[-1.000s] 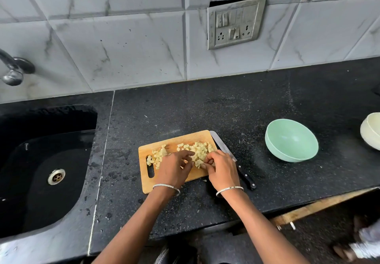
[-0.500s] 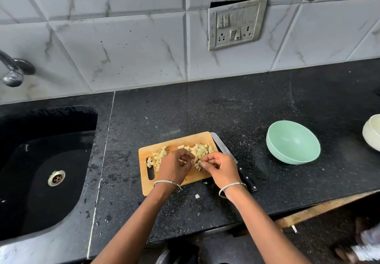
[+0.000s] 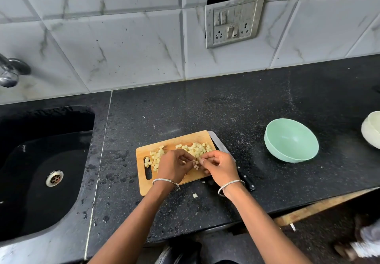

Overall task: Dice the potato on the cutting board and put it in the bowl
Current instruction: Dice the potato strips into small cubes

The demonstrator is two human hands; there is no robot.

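Note:
Pale yellow diced potato [image 3: 197, 149] lies in two heaps on the small wooden cutting board [image 3: 174, 140] on the black counter. My left hand [image 3: 173, 165] and my right hand [image 3: 221, 166] meet over the board's near half, fingers curled and pinching potato cubes between them. A knife [image 3: 220, 146] lies along the board's right edge, its black handle partly under my right wrist. The mint green bowl [image 3: 291, 140] stands to the right, with nothing in it. One cube [image 3: 195, 195] lies on the counter in front of the board.
A black sink [image 3: 41, 171] with a steel drain takes up the left, a tap [image 3: 9, 72] above it. A cream bowl [image 3: 372, 129] sits at the right edge. The tiled wall carries a switch plate [image 3: 234, 20]. The counter's front edge runs just below my wrists.
Both hands have drawn slightly toward each other and lifted cubes from the heap. A potato cube has dropped onto the counter in front of the board.

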